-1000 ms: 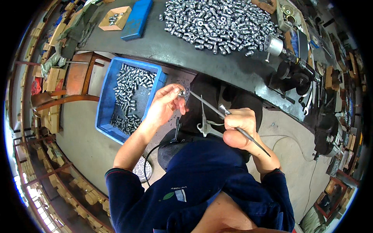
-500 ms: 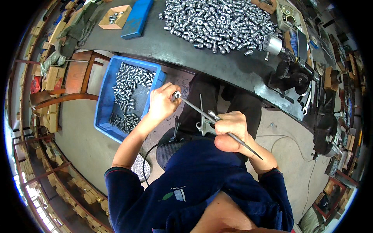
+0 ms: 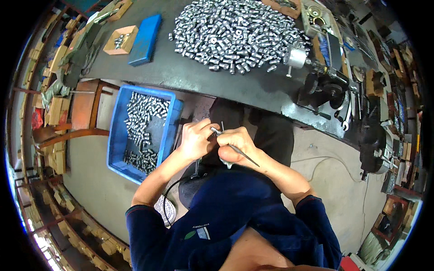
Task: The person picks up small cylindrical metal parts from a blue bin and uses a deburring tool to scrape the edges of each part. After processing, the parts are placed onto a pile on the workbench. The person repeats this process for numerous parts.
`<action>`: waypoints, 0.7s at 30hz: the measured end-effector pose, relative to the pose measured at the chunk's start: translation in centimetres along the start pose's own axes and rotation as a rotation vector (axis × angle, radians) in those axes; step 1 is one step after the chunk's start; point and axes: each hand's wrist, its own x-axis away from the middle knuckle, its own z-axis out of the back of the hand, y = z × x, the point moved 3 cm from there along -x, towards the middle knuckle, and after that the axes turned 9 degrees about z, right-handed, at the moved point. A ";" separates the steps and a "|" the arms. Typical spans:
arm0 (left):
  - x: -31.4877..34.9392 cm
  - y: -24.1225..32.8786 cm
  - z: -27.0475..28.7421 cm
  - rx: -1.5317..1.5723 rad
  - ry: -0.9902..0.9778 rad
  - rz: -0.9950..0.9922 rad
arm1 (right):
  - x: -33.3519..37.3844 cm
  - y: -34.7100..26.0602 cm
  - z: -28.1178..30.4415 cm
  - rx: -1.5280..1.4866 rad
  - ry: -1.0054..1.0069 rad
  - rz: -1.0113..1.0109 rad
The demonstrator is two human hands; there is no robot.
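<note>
My left hand (image 3: 196,140) is closed, pinching a small shiny metal fitting (image 3: 215,131) at its fingertips. Close against it, my right hand (image 3: 238,141) grips a thin, dark, tapered rod that looks like a round file (image 3: 246,156). The file's tail sticks out below that hand, toward the right forearm. Its other end is hidden by my fingers near the fitting, so I cannot tell whether it is inside. Behind my hands, a grey tool with a thin nozzle, like an air blow gun (image 3: 228,165), lies mostly hidden on my lap.
A blue crate (image 3: 111,149) with many similar metal fittings stands left of my legs. On the dark bench (image 3: 190,80) lie a large pile of fittings (image 3: 239,38), a blue box (image 3: 145,39), a wooden tray (image 3: 110,47) and a small machine (image 3: 332,88). A wooden chair (image 3: 88,106) stands left.
My hands have come together; the right hand with the file has moved left and up to the fitting in my left hand. The view has shifted, so the bench sits lower in it.
</note>
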 end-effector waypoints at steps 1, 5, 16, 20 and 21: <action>-0.2 -0.2 -0.1 -0.032 -0.034 0.001 | 0.2 -0.2 0.3 0.026 0.000 0.014; -1.5 -2.0 0.4 -0.191 -0.076 0.032 | 0.7 -2.7 3.3 0.094 0.007 0.100; -20.0 -4.0 -2.6 0.190 -0.066 0.153 | 2.8 -5.7 4.7 0.134 0.166 -0.001; -24.2 -1.2 -0.4 0.851 0.010 0.258 | 3.6 -5.1 4.6 0.051 0.167 -0.037; -24.1 -0.6 0.2 0.893 0.012 0.285 | 3.7 -5.0 4.9 0.075 0.172 -0.038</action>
